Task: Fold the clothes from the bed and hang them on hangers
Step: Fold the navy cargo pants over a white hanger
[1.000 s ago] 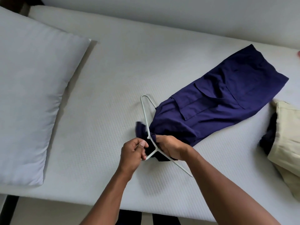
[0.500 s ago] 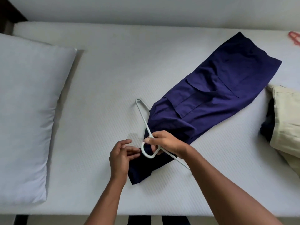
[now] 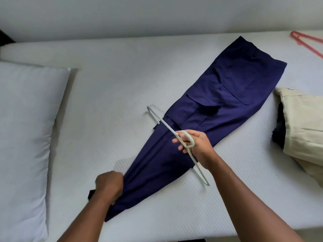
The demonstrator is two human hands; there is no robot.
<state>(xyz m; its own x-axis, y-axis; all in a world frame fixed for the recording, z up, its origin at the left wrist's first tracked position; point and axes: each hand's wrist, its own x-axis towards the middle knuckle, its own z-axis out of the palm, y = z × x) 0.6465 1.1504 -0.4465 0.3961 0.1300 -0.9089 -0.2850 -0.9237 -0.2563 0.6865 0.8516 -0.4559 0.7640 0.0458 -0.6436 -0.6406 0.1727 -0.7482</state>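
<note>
Navy cargo trousers (image 3: 215, 105), folded lengthwise, lie diagonally across the white bed (image 3: 122, 75). Their leg end passes through a pale green hanger (image 3: 164, 124) and stretches toward the near edge. My right hand (image 3: 194, 144) grips the hanger at its hook, holding it above the fabric. My left hand (image 3: 109, 185) grips the bunched leg end near the bed's front edge.
A white pillow (image 3: 24, 137) fills the left side. Beige clothes over a dark garment (image 3: 304, 126) lie at the right edge. A red hanger (image 3: 305, 41) rests at the far right corner. A wall runs behind the bed.
My left hand has pulled the trouser leg through the hanger toward the near edge, stretching the fabric out. My right hand has lifted the hanger by its hook.
</note>
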